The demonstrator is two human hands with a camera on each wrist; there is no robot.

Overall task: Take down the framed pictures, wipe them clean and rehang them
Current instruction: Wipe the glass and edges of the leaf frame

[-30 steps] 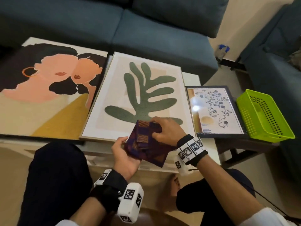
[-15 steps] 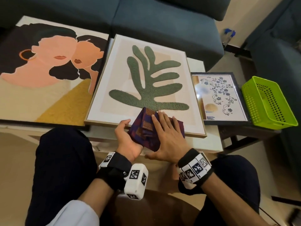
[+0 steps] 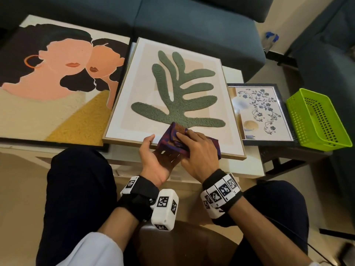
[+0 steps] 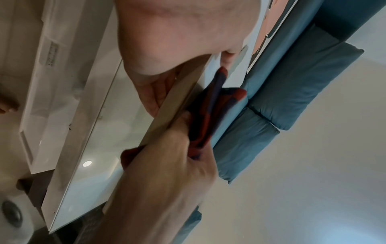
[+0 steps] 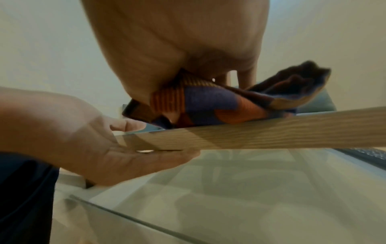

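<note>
The leaf picture (image 3: 172,93) in a pale wooden frame (image 5: 271,130) lies flat on the glass table, between two other pictures. A purple and orange cloth (image 3: 169,139) sits bunched on its near edge. My right hand (image 3: 194,148) presses down on the cloth with its fingers spread over it. My left hand (image 3: 153,160) pinches the frame's near edge just left of the cloth, thumb on top and fingers underneath. The right wrist view shows the left hand (image 5: 94,140) under the wooden edge, and the cloth (image 5: 219,105) under my right palm.
A large picture of two faces (image 3: 53,89) lies at the left, its edge under the leaf frame. A small floral picture (image 3: 259,110) in a black frame and a green basket (image 3: 317,120) are at the right. A blue sofa (image 3: 192,20) is behind the table (image 3: 249,166).
Both hands brought the cloth down from mid-air onto the picture's near edge. The left hand let go of the cloth and took hold of the frame edge.
</note>
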